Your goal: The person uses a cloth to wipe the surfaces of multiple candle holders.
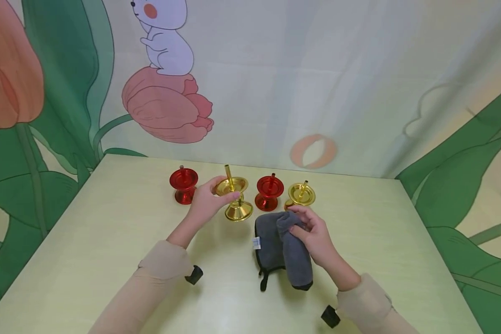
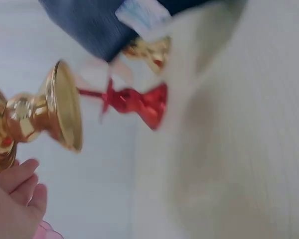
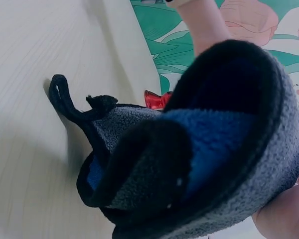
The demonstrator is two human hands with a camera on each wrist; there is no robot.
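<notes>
My left hand point(image 1: 208, 202) grips a gold candle holder point(image 1: 239, 211) by its upper part, thumb across the stem below the dish. In the left wrist view the holder's flared base point(image 2: 65, 107) shows at the left, with my curled fingers point(image 2: 22, 184) beside it. My right hand point(image 1: 317, 236) pinches a folded grey cloth point(image 1: 269, 236) with black edging and a white tag. The right wrist view shows the cloth's blue inner side point(image 3: 217, 139) and a black hanging loop point(image 3: 60, 99). The cloth hangs in front of the other holders.
A red candle holder point(image 1: 183, 181) stands left of my left hand. Another red one point(image 1: 269, 190) and a smaller gold one point(image 1: 301, 194) stand to the right, the gold one's lower part partly hidden by my right hand. A printed curtain point(image 1: 275, 93) hangs behind the pale table point(image 1: 121, 208).
</notes>
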